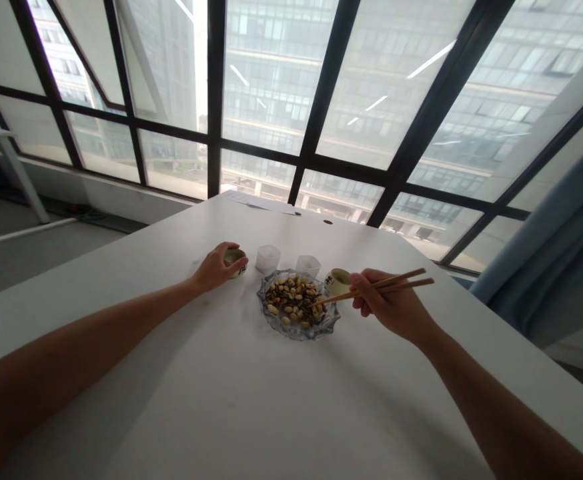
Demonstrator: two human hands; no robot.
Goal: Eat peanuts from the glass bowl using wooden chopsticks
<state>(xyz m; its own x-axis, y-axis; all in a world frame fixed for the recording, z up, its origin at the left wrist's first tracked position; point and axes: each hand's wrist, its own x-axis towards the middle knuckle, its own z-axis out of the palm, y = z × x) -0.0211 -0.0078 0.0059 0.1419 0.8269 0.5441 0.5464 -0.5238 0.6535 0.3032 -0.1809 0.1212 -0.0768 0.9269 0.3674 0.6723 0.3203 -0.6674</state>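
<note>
My left hand (217,267) is closed around a small cup (236,263) with dark characters on its side, left of the plate. In my right hand (389,303) is a pair of wooden chopsticks (401,281), their tips down among the nuts and seeds (299,298). These lie mixed, pale nuts and dark seeds, in a scalloped clear glass plate (332,325). Whether the tips pinch a piece is too small to tell. A second small cup (339,281) with characters stands at the plate's right edge, partly behind my right fingers.
Two white translucent cups (268,258) stand just behind the plate. Papers (256,201) and two small dark round spots (327,222) are at the far end of the white table (211,400). Windows rise beyond it; a blue curtain (546,247) hangs at the right.
</note>
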